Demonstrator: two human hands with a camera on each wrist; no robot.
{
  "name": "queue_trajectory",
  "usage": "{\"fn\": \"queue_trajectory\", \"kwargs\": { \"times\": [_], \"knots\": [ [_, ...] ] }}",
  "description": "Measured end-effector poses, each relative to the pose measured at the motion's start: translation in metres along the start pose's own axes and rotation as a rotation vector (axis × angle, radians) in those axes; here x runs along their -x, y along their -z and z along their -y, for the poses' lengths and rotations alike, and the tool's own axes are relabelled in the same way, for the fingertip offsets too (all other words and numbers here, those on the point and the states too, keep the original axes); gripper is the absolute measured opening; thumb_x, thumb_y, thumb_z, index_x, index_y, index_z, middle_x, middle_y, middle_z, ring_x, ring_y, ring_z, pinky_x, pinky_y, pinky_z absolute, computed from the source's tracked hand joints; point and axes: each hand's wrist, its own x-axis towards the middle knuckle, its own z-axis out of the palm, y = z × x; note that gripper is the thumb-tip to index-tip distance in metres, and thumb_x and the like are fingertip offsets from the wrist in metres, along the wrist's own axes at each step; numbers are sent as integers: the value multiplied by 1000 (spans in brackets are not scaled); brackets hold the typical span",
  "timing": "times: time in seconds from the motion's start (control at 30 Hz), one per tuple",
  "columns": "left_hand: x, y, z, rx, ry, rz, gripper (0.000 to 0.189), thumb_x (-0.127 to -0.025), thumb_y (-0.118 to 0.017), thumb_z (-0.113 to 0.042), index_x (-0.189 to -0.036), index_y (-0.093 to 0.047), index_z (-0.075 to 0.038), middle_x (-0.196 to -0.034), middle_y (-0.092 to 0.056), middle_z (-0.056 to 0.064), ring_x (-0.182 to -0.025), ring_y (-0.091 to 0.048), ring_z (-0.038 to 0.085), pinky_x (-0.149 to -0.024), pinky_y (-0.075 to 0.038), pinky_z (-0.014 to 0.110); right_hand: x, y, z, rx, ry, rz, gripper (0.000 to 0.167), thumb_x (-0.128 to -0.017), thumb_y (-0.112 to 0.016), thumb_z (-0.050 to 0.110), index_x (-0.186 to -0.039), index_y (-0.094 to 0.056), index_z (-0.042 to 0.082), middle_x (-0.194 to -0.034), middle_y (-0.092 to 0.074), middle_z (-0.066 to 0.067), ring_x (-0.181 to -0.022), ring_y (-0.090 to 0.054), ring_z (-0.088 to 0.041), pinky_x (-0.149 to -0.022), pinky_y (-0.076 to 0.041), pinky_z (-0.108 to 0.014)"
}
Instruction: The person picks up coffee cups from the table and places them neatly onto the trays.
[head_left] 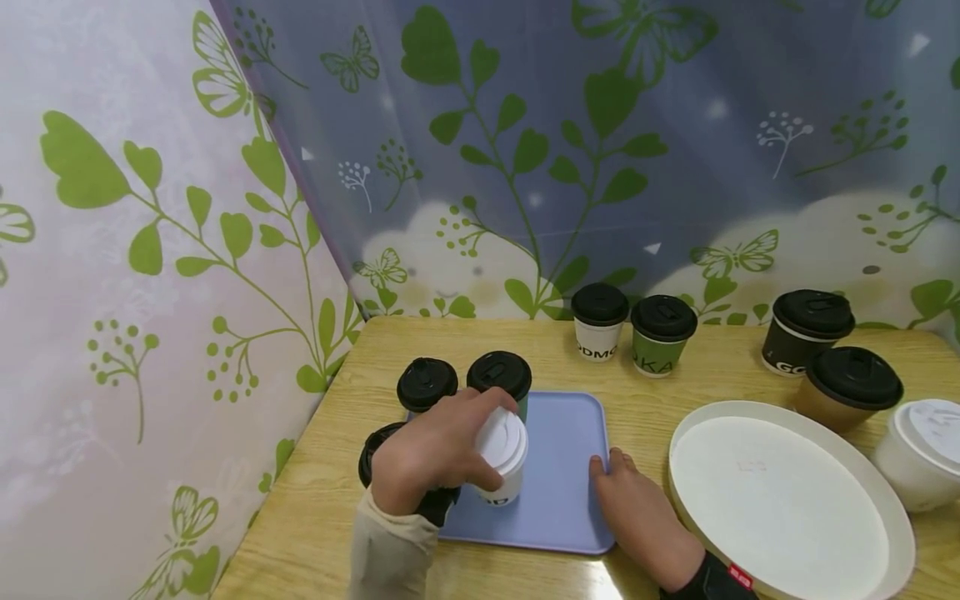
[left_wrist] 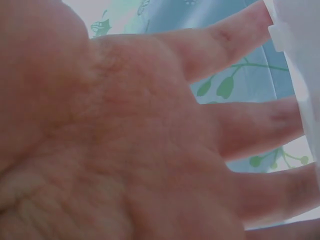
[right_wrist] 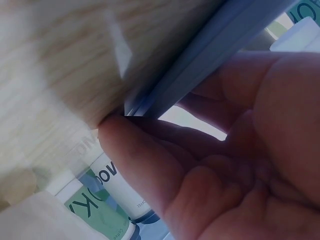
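My left hand (head_left: 427, 454) grips a white paper coffee cup (head_left: 502, 442) with a white lid, thumb on the near side and fingers over the far side. The cup stands upright over the blue rectangular tray (head_left: 566, 475). In the left wrist view its white side (left_wrist: 307, 65) shows at the fingertips, with the palm facing the camera. Three black-lidded cups cluster at the tray's left part: one at the back left (head_left: 427, 382), one behind the white cup (head_left: 500, 372), and one (head_left: 373, 450) mostly hidden by my left hand. My right hand (head_left: 645, 517) pinches the tray's right edge (right_wrist: 205, 62).
Right of the blue tray lies a round white tray (head_left: 783, 500). Beyond it stand a black cup (head_left: 783, 354), a brown cup (head_left: 832, 404) and a white cup (head_left: 915, 467). Near the back curtain are a black-lidded white cup (head_left: 597, 340) and a green cup (head_left: 654, 354).
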Motion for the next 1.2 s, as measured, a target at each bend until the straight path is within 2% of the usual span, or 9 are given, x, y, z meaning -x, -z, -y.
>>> {"fn": "queue_trajectory", "kwargs": {
  "times": [0.2,0.47,0.7,0.9,1.2],
  "knots": [
    [-4,-1,1,6,15,21,74,-70,-93,-7,-135,-61,-19,-120,-59,12,-96,-58,25,-80,-52,43,0,0,0,1,1,3,24,-85,-67,-12,-109,-72,-9,-106,-64,-38,-94,-70,-45,-60,-58,-49],
    [-10,-3,1,-15,35,48,72,-69,-93,-9,-131,-61,-25,-118,-58,8,-94,-57,24,-77,-52,41,0,-1,0,5,14,-19,24,-84,-68,-12,-108,-72,-9,-103,-64,-37,-91,-70,-44,-58,-58,-49],
    [-16,-6,1,-10,47,74,72,-72,-92,-11,-134,-59,-24,-118,-57,8,-95,-57,24,-76,-53,41,0,-1,-1,10,18,-20,25,-83,-69,-12,-108,-72,-9,-103,-64,-36,-91,-70,-44,-57,-57,-48],
    [-18,-6,3,30,79,67,72,-73,-90,-9,-135,-58,-24,-115,-57,10,-94,-57,26,-74,-53,40,-1,-1,-1,18,20,-1,25,-83,-70,-12,-108,-72,-9,-103,-64,-36,-92,-70,-43,-57,-57,-47],
    [-17,-5,5,20,107,67,72,-73,-90,-9,-136,-58,-23,-117,-57,9,-94,-57,25,-73,-53,39,0,-1,-1,37,29,-5,24,-84,-69,-11,-108,-72,-9,-102,-64,-35,-90,-70,-42,-56,-57,-46]
  ]
}}
